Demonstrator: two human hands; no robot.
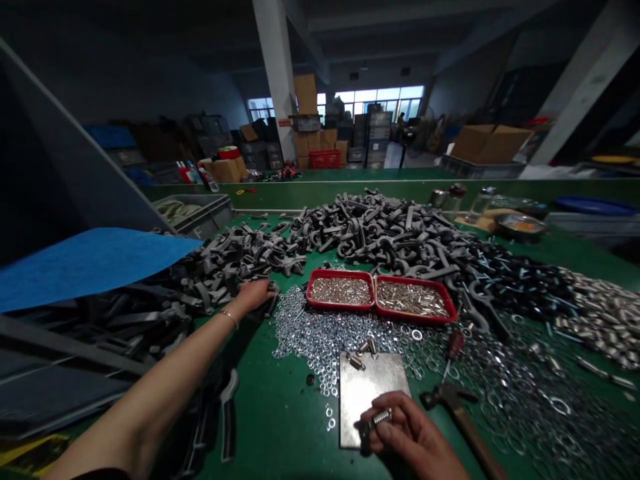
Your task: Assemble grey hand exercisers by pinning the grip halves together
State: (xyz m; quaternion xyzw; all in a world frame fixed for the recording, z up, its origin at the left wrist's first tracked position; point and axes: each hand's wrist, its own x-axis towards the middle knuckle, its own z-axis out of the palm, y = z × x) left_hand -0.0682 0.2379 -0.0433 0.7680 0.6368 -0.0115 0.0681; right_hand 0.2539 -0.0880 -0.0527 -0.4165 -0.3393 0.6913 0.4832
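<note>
My left hand point(254, 295) reaches out to the pile of grey curved metal parts point(350, 230) on the green table and closes on one dark part at the pile's edge. My right hand point(403, 430) rests near the front edge of a flat steel plate point(367, 390), its fingers pinched around a small threaded bolt point(381, 418). A couple of loose bolts lie at the plate's far edge. A heap of small shiny washers point(310, 337) spreads between the plate and two red trays point(380, 293) filled with small silver pieces.
A hammer point(463, 413) lies right of the plate, a red-handled screwdriver point(453, 347) beyond it. Rings, eye bolts and silver fittings cover the table's right side. A blue sheet point(85, 260) and dark strips lie left. A grey crate, boxes and a pillar stand behind.
</note>
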